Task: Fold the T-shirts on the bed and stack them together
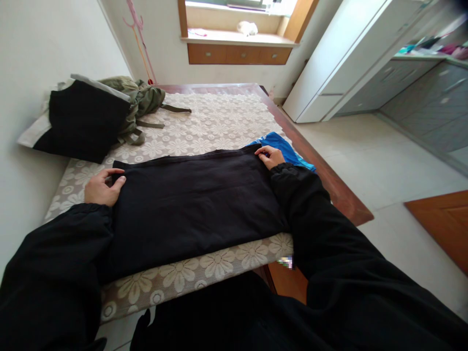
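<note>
A black garment (pixel 197 200), folded into a wide rectangle, lies across the near part of the table; which kind of garment it is cannot be made out. My left hand (pixel 105 186) is at its far left corner, thumb and fingers closing on the edge. At the far right corner, my right hand (pixel 269 157) pinches the cloth between thumb and fingers. Just beyond my right hand lies a blue printed cloth (pixel 283 146), partly hidden by the hand and sleeve. Black sleeves cover both my forearms.
A lace tablecloth (pixel 219 117) covers the wooden table (pixel 351 207). Folded black and grey clothes (pixel 86 117) and an olive-green strapped item (pixel 146 100) are piled at the far left, by the wall. Beyond stand a pink coat rack (pixel 136 22) and a white fridge (pixel 340 53).
</note>
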`<state>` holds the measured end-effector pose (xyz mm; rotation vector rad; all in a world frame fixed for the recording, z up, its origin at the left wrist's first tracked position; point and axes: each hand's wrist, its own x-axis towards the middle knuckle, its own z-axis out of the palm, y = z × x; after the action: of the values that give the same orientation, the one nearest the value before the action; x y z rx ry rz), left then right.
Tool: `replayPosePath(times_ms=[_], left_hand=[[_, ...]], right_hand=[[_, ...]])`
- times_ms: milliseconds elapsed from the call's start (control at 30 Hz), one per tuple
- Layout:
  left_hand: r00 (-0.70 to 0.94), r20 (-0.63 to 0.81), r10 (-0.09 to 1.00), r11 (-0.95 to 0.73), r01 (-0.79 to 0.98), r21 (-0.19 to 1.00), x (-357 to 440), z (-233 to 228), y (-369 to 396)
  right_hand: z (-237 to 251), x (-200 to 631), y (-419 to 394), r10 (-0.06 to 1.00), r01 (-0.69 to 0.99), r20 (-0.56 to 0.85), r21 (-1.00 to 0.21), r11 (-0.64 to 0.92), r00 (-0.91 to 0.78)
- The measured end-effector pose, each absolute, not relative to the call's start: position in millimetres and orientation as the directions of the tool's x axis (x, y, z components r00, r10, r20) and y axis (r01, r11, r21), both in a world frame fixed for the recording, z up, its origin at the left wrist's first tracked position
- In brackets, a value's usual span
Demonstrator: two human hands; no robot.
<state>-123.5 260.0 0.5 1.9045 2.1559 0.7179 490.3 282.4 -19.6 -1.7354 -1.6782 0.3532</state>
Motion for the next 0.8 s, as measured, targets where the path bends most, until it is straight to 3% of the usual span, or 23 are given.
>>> replayPosePath(times_ms=[800], left_hand=[[-0.177,0.143,0.974,0.089,0.876,0.475,-118.5,5.1,258.2]], right_hand=[[-14.9,488.8,278.7,0.957,0.772,0.264,-0.632,0.074,0.124]])
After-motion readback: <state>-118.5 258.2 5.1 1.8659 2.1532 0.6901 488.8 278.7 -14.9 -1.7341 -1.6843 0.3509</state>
